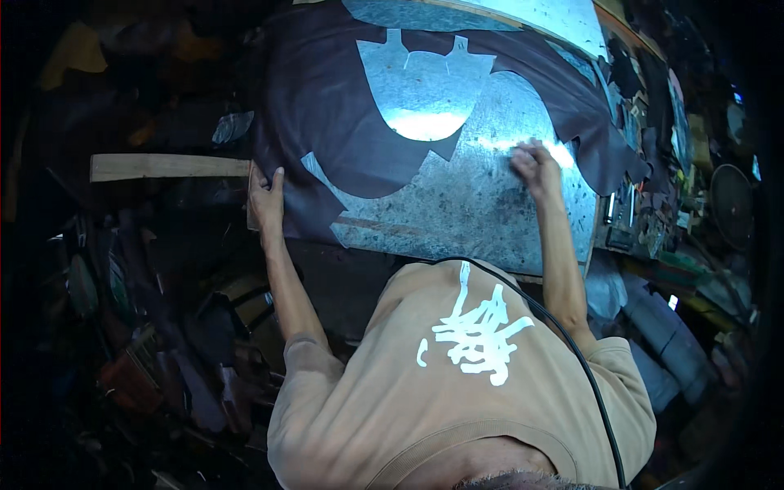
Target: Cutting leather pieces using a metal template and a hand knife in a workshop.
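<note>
A dark brown leather hide (pixel 318 90) drapes over a worktop covered by a shiny, stained metal sheet (pixel 457 204). Large curved cut-outs in the hide bare the metal. My left hand (pixel 267 198) rests at the hide's left edge, thumb and fingers apart, close to the end of a long pale wooden strip (pixel 171 167) that sticks out leftward. Over the right part of the metal is my right hand (pixel 539 167), its fingers bent and smeared by motion; whether it holds anything is not visible. A narrow tongue of leather (pixel 445 147) points down between the cut-outs.
A black cable (pixel 572 347) runs down across my tan shirt. Tools and scraps crowd the right side, beside a round disc (pixel 731 204). Grey rolled material (pixel 665 335) lies below them. Dark clutter fills the left, with a yellowish piece (pixel 75 53) at the far left.
</note>
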A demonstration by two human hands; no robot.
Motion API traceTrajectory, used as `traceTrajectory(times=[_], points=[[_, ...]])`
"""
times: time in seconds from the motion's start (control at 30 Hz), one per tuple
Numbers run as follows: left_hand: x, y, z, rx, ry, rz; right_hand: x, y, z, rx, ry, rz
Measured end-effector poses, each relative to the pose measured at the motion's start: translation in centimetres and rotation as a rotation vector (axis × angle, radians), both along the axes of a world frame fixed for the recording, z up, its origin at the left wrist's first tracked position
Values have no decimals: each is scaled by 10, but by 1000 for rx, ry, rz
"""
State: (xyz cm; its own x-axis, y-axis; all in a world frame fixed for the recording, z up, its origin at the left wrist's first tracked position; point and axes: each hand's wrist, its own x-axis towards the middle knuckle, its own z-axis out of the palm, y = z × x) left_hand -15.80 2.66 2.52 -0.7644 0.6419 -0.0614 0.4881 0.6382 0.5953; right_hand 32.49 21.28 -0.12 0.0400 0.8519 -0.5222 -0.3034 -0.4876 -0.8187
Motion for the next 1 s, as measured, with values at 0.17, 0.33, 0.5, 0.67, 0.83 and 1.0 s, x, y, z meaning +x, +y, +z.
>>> traceTrajectory(times=[0.17,0.33,0.5,0.67,0.83,1.0], points=[[-26,-35,-44,-42,283,-204,155,14,-80,205,791,-253],[-52,-48,-38,-269,-71,62,135,24,-34,27,659,-810],[-38,-27,-25,-201,33,-25,132,28,-18,9,695,-755],[-33,-39,-18,295,-420,306,97,29,-23,-188,810,-532],[-56,-52,-29,217,-152,219,99,72,-49,-25,816,-739],[-59,-56,-34,0,-81,166,98,112,-17,265,11,-895]])
